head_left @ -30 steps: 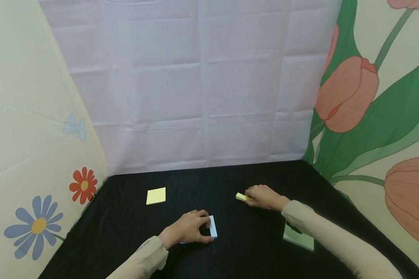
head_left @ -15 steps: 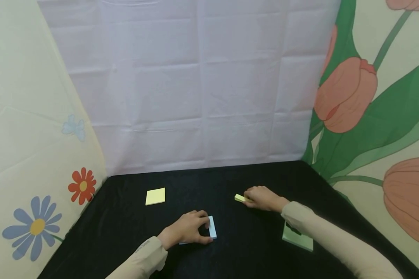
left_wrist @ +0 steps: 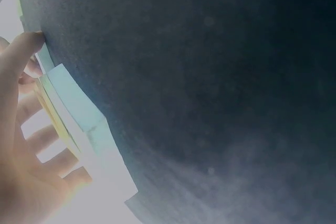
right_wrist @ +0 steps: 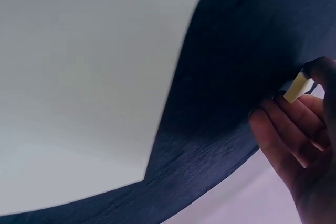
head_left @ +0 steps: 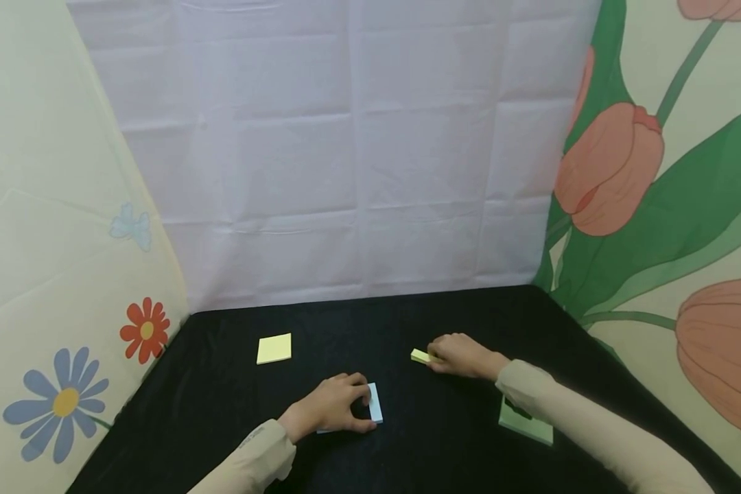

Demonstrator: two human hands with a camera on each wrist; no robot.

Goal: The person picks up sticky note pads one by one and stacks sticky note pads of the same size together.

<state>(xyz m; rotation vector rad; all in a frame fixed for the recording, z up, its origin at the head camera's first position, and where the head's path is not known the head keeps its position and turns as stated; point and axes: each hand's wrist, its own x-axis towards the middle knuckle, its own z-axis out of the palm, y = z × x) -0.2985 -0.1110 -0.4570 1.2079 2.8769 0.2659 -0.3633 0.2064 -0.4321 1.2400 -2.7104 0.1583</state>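
While the left hand (head_left: 333, 405), curved wide, grips a light-blue sticky-note pad (head_left: 376, 403) on black cloth (head_left: 432, 439), the right hand (head_left: 461, 355) pinches a slim yellow pad (head_left: 418, 356), apparently midway, square yellow pad (head_left: 274, 348) and green pad (head_left: 527, 428) unheld

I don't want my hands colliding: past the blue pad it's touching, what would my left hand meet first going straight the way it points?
Probably the yellow block in your right hand, or that hand itself; heights are unclear, so your left hand might pass above.

Black cloth (head_left: 398, 401) passable between hands (head_left: 333, 403), sleeve (head_left: 593, 431) over green pad (head_left: 525, 427), curtain (head_left: 358, 151) behind
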